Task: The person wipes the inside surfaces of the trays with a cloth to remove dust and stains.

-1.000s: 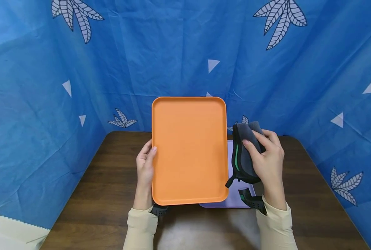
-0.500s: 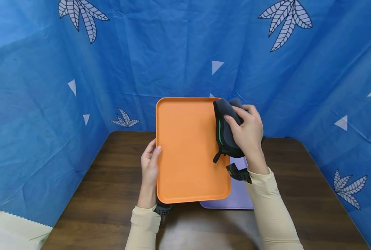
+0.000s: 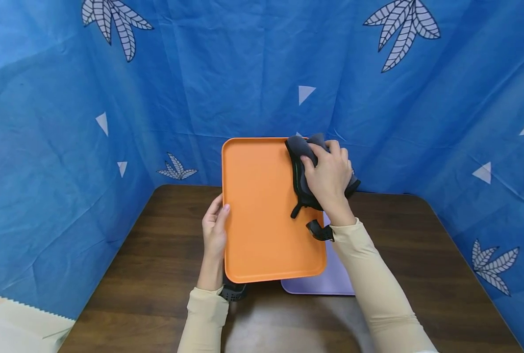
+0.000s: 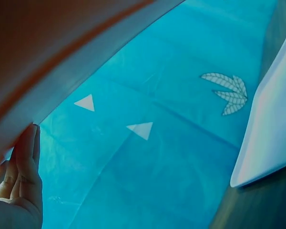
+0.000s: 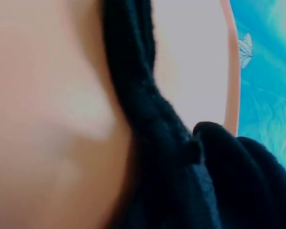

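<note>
My left hand [image 3: 215, 230] grips the left edge of an orange tray [image 3: 262, 220], thumb on the front rim. The tray is held up off the table, its inner face toward me. In the left wrist view, fingers [image 4: 26, 162] reach behind the tray. My right hand [image 3: 330, 174] pinches a bunched dark grey cloth [image 3: 299, 147] with black edging and a short loop hanging down. That cloth covers the tray's upper right part in the head view. Up close in the right wrist view, the dark cloth [image 5: 167, 143] lies over or against the pale-looking tray face.
Behind the orange tray, a purple tray [image 3: 338, 277] lies on the brown wooden table [image 3: 156, 274], partly covered by it and the right arm. A blue patterned curtain [image 3: 226, 73] surrounds the table at the back and sides. Pale fabric [image 3: 19, 323] shows at lower left.
My right hand has carried the cloth left and up, from beside the orange tray to over its upper right area. The orange tray and left hand have shifted slightly right.
</note>
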Demonstrator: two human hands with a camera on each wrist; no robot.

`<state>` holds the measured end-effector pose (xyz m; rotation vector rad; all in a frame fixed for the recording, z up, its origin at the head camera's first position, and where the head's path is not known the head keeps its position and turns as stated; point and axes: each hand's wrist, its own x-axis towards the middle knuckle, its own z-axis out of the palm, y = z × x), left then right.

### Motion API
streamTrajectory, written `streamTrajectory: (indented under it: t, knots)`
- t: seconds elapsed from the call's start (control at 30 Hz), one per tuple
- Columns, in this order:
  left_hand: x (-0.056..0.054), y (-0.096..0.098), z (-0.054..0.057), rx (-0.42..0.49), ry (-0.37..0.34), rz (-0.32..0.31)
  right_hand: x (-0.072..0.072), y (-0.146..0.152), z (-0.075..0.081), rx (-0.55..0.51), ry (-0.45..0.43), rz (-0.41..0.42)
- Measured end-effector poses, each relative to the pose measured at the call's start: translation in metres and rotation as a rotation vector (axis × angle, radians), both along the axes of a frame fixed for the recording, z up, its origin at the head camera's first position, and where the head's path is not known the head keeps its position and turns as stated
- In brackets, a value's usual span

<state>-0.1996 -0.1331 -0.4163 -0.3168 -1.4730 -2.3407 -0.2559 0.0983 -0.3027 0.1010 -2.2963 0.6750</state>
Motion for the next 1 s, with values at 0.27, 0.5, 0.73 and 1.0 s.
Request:
streamTrajectory:
  t: [0.27,0.5,0.73,1.0]
  knots:
    - [0.000,-0.002,-0.001,0.001,0.000,0.021,-0.008,-0.018,0.003,0.052,0.018,-0.052]
    - [0.000,-0.004,-0.003,0.008,-0.001,0.022,-0.009,-0.033,-0.001,0.089,0.008,-0.087]
    - [-0.001,0.001,-0.004,-0.006,0.012,0.001,-0.008,-0.051,-0.006,0.075,-0.015,-0.049]
    - [0.000,0.005,-0.005,-0.043,0.001,0.027,-0.002,-0.076,-0.007,0.061,-0.004,-0.009]
